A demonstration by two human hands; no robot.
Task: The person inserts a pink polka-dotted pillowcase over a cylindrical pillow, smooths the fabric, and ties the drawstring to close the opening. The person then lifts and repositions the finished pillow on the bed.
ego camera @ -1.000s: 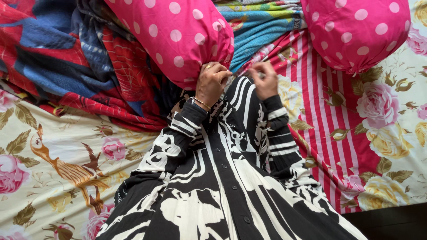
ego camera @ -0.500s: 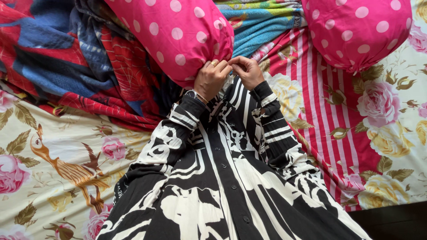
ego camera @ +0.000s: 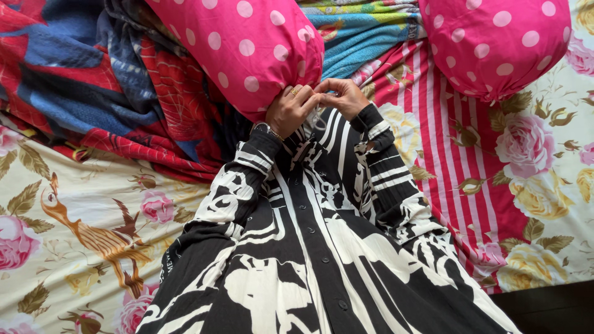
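Both hands meet at the open end of the pillow [ego camera: 247, 49] on the bed [ego camera: 80, 210]. Left hand [ego camera: 289, 110] fingers pinch its pink dotted cover; right hand [ego camera: 344, 96] fingers curl closed just beside.

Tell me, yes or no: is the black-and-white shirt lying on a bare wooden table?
No, the black-and-white shirt lies on a floral bedsheet.

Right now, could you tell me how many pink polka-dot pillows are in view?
2: one pink polka-dot pillow at top centre, its open end at the left hand and right hand; the other pillow lies at top right. More may lie outside the frame.
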